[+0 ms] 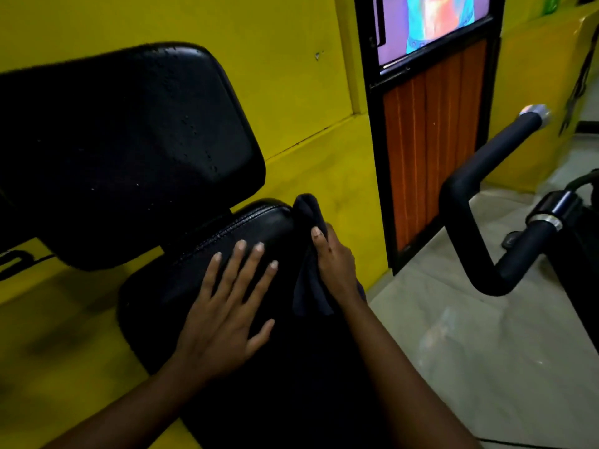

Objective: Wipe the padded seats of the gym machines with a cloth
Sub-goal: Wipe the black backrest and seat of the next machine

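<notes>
A black padded seat (168, 286) of a gym machine fills the middle, with its black backrest (129, 140) tilted up behind it at the left. My left hand (227, 306) lies flat on the seat, fingers spread, holding nothing. My right hand (334, 260) is at the seat's right edge and grips a dark cloth (309, 222). The cloth bunches above the thumb and hangs down the seat's side below the hand.
A black handlebar (479, 196) with a metal end cap curves up at the right, close to my right arm. Yellow wall (259, 43) runs behind the machine. A door (434, 140) with an orange lower panel stands beyond. Pale tiled floor (486, 351) lies at the right.
</notes>
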Motion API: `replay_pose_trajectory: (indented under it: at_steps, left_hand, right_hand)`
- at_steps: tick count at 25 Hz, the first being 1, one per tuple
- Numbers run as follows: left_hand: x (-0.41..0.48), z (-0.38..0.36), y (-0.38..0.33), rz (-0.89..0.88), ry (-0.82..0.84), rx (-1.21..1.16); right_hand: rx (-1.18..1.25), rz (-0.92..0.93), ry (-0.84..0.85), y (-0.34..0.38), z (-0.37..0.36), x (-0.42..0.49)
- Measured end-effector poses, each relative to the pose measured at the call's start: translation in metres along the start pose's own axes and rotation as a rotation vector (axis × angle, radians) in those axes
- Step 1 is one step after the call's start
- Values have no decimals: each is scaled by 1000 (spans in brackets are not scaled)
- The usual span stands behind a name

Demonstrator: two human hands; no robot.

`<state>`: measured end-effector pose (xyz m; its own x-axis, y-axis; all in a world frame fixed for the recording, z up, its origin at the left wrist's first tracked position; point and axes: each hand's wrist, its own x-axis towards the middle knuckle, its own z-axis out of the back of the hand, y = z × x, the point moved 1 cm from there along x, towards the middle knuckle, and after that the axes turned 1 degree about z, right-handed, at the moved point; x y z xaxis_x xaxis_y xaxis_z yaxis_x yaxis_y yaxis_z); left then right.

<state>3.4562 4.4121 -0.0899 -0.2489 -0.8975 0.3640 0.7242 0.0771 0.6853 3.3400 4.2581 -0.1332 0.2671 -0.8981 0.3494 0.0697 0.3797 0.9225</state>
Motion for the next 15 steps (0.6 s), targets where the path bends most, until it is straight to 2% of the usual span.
replay_pose_trajectory:
  at_steps: [3, 7, 10, 14, 15]
  left_hand:
    - [-2, -13, -49, -46, 37, -125]
    - [-17, -48, -109, -251, 110, -128]
    - [-21, -63, -123, -289, 118, -67]
    - [-20, -67, -124, -287, 119, -50]
    - [-20, -66, -123, -281, 116, -61]
  right_hand:
    - [-22, -110, -23, -53, 11, -42]
    - [-88, -287, 15, -128, 25, -87]
    - [-163, -351, 71, -165, 37, -109]
    - [-100, -621, 2, -198, 62, -146]
    - [-121, -641, 2, -197, 63, -151]
